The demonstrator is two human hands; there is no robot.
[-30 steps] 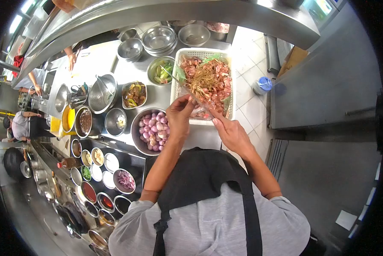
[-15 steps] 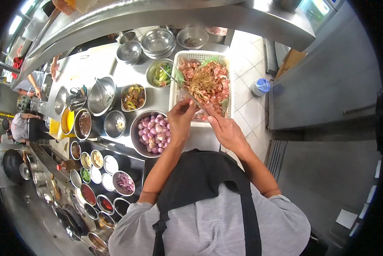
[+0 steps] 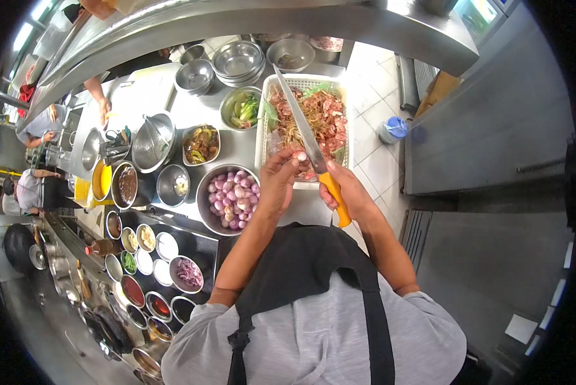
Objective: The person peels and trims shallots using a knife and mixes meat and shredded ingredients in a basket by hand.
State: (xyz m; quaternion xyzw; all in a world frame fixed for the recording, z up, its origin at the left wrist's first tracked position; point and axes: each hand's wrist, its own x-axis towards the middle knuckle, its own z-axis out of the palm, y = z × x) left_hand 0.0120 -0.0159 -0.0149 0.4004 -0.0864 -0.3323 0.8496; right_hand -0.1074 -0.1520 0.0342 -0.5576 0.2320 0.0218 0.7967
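My right hand [image 3: 351, 190] grips a knife by its yellow handle [image 3: 337, 200]. The long blade [image 3: 305, 125] points away from me, over a white plastic basket [image 3: 349, 135] heaped with reddish-brown onion peelings [image 3: 331, 115]. Pinched in the fingertips of my left hand [image 3: 277, 184] is a small onion [image 3: 299, 156], pale at its visible end, close beside the blade near the handle. Both hands are above the basket's near edge. To the left of my left hand, a steel bowl [image 3: 202, 215] holds many peeled purple onions [image 3: 234, 196].
Left of the basket stand a bowl of green vegetables [image 3: 244, 114], a strainer [image 3: 153, 142] and stacked steel bowls [image 3: 238, 61]. Small ingredient containers [image 3: 166, 246] line the lower left. A steel shelf [image 3: 288, 29] crosses overhead. Co-workers [image 3: 41, 125] are at far left.
The knife has turned, so its blade now shows broadside and its yellow handle is visible. My hands have moved slightly apart, and the onion in my left fingertips now shows.
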